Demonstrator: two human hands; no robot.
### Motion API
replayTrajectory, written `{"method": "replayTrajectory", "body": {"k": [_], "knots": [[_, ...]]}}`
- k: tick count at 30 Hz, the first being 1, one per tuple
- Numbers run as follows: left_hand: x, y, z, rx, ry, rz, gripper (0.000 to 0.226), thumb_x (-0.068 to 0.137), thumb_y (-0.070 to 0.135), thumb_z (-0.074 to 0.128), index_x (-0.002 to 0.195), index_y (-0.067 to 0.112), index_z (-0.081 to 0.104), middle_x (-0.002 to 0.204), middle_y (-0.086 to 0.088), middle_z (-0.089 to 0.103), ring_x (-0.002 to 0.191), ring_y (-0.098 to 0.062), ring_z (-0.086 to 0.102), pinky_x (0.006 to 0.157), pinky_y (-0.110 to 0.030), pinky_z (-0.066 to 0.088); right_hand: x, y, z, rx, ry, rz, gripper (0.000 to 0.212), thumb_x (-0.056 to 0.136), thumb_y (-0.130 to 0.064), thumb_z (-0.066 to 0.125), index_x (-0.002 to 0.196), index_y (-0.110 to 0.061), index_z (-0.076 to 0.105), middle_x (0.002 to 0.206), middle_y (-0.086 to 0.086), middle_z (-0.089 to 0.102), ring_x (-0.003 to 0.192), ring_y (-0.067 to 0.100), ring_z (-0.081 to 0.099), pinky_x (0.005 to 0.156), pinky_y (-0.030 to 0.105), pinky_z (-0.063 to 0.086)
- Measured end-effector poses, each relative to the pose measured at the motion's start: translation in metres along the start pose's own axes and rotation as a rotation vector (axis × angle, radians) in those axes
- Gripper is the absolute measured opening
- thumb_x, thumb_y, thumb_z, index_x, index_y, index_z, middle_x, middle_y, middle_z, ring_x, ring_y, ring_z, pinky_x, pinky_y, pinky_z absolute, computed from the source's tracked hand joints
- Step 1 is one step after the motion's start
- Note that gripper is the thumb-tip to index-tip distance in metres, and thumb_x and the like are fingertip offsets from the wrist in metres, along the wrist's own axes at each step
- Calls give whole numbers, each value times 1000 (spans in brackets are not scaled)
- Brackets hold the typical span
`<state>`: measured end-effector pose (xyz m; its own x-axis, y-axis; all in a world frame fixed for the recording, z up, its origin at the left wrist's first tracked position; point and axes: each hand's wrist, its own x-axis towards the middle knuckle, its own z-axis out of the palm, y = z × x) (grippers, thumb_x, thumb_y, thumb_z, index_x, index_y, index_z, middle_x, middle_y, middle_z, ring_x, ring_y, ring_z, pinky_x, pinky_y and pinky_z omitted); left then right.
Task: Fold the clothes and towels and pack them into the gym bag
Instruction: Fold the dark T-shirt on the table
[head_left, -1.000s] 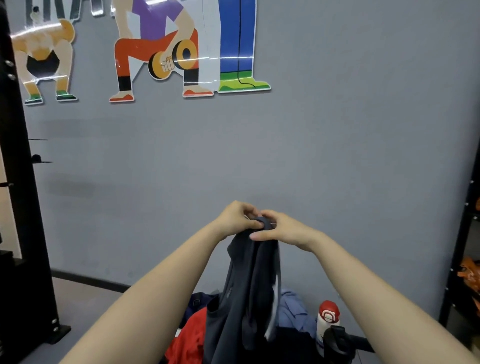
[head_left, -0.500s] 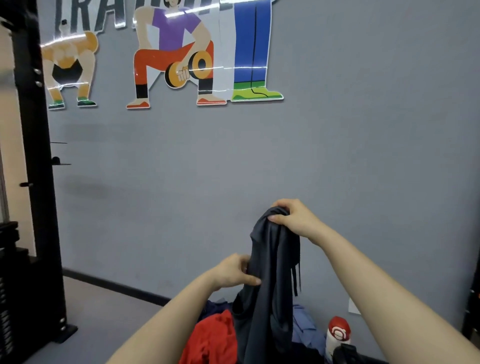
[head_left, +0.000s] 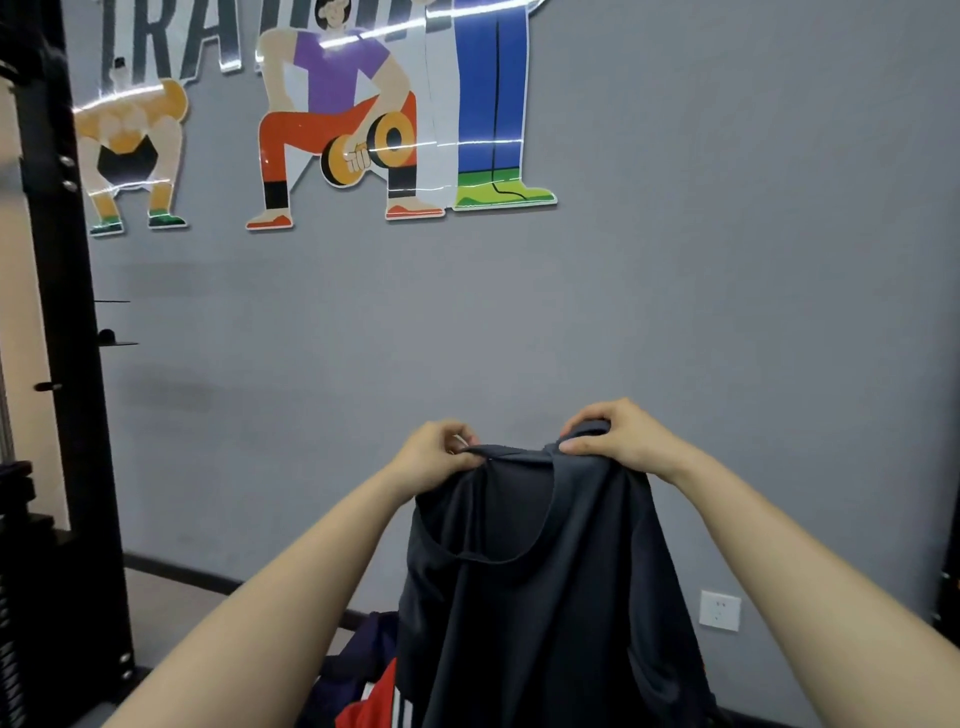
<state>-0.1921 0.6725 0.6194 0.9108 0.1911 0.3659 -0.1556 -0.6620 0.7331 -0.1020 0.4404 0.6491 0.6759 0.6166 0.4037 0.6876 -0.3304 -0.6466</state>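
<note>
A dark grey sleeveless shirt (head_left: 545, 597) hangs in front of me, held up by its top edge. My left hand (head_left: 436, 457) pinches the left shoulder of the shirt. My right hand (head_left: 618, 436) grips the right shoulder, a little higher. The shirt's neckline droops between the two hands. Below it lies a pile of clothes: a red garment with white stripes (head_left: 379, 701) and a dark navy one (head_left: 363, 644). The gym bag is hidden from view.
A grey wall with exercise figures (head_left: 337, 130) stands close ahead. A black rack upright (head_left: 67, 364) runs down the left side. A white wall socket (head_left: 719, 610) sits low on the right, and another dark frame edge (head_left: 948, 571) borders the far right.
My left hand has come up from the shirt's middle to its top edge, and the two hands have spread apart, opening the shirt out wide. The view has shifted slightly.
</note>
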Motion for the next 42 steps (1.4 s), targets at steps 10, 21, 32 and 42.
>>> {"method": "replayTrajectory", "body": {"k": [10, 21, 32, 42], "knots": [[-11, -44, -2, 261, -131, -57, 23, 88, 19, 65, 70, 21, 50, 66, 7, 49, 61, -5, 45, 55, -11, 35, 12, -6, -5, -160, 442, -94, 10, 89, -20, 63, 85, -28, 59, 81, -10, 65, 81, 14, 56, 63, 21, 38], [-22, -45, -29, -84, -207, -9, 27, 97, 25, 50, 101, 3, 66, 89, 2, 66, 83, -8, 58, 78, -24, 46, 9, 23, -39, -152, 443, 69, 12, 83, -22, 72, 93, -16, 75, 83, -6, 67, 87, 12, 58, 71, 19, 37], [-6, -36, -63, 374, -22, -35, 9, 88, 24, 64, 80, 21, 63, 79, 3, 59, 70, -10, 51, 62, -17, 37, 0, 34, -35, -483, 472, 171, 20, 89, -36, 63, 86, -19, 71, 85, 6, 68, 86, 28, 59, 66, 30, 42], [11, -20, -84, 419, 132, -189, 12, 91, 23, 56, 86, 15, 63, 83, -7, 62, 57, -26, 64, 47, -28, 53, 7, 30, -34, -687, 459, 170, 31, 95, -38, 54, 81, -11, 62, 79, 10, 64, 77, 33, 56, 61, 30, 38]]}}
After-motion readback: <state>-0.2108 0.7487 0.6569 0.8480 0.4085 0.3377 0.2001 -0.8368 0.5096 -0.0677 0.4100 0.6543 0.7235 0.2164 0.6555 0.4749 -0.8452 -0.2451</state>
